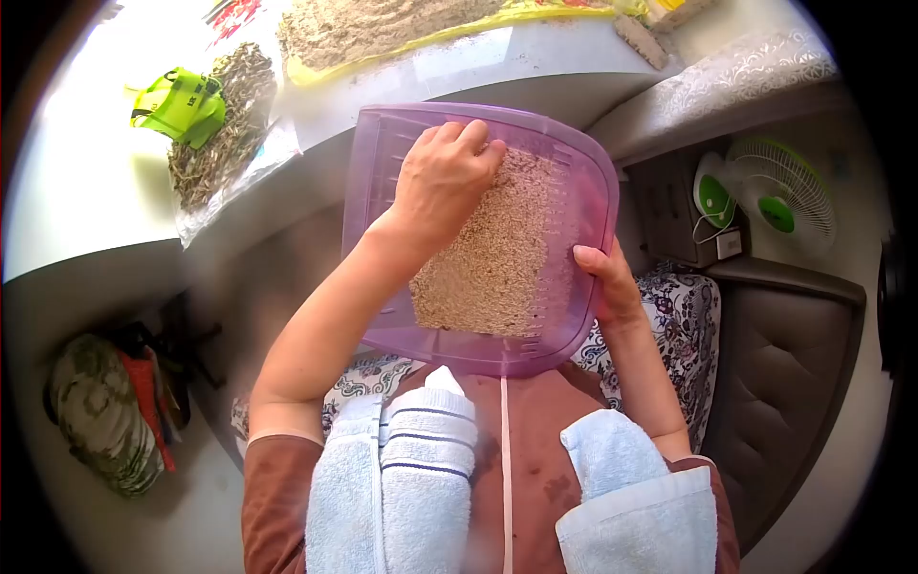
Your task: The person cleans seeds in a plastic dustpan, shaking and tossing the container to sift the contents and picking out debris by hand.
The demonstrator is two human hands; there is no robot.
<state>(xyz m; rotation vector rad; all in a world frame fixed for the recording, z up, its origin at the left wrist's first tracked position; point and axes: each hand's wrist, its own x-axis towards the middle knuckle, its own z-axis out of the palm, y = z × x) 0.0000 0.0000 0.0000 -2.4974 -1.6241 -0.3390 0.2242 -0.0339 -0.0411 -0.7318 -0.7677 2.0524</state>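
One translucent purple plastic tray [478, 359], right wall gripped by your right hand [612, 279]. Pale loose grain [492, 268] lies rightward and bodyward of your left hand [445, 177], the nearer; fingers curled, closure and contents unclear.

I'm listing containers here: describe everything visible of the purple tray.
The purple tray looks like see-through plastic, with rounded corners, ribbed walls and a raised rim. Pale grain covers much of its floor. It is held up between the table and the brown top. The right hand grips its side; the left hand, fingers curled, is over the grain.
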